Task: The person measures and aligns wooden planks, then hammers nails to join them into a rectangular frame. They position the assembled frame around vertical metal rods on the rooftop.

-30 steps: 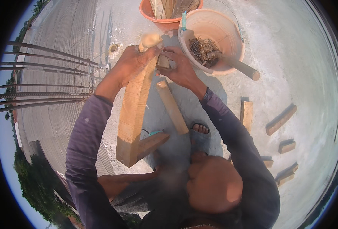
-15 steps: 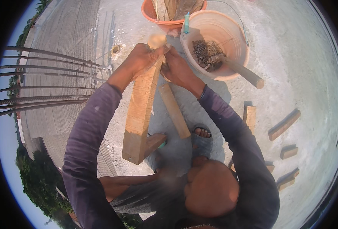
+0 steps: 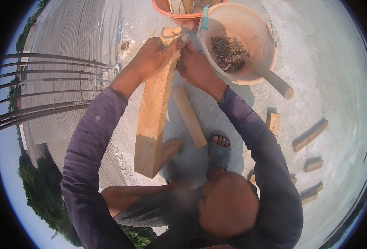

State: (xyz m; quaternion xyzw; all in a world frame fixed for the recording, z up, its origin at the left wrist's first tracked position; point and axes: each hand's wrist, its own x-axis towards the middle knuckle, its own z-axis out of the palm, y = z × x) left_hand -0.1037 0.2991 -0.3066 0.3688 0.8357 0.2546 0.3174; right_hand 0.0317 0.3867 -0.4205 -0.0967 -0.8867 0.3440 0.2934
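Note:
A long squared wooden beam [image 3: 153,112] slants away from me, its near end raised toward my legs. My left hand [image 3: 152,60] is closed over its far part, thumb laid across the top toward the right edge. A thin dark sliver, perhaps a nail, shows by that thumb; it is too small to be sure. Against the beam's right side, my right hand [image 3: 198,70] has its fingers curled in, and what they hold is hidden. Below the hands a narrower wooden batten [image 3: 189,117] lies slanted, and a short wood block [image 3: 169,150] sits beside the beam's near end.
A pale bucket [image 3: 249,25] holds several nails [image 3: 227,50] and a hammer whose wooden handle [image 3: 270,77] leans over the rim. Behind it stands an orange basin [image 3: 179,16] with wood pieces. Steel rebars [image 3: 54,74] jut out at left. Wood offcuts [image 3: 310,135] lie on the concrete at right.
Both hands have shifted slightly nearer along the beam, and more of its far end shows. My left thumb now lies more extended. The bucket sits slightly further right in view.

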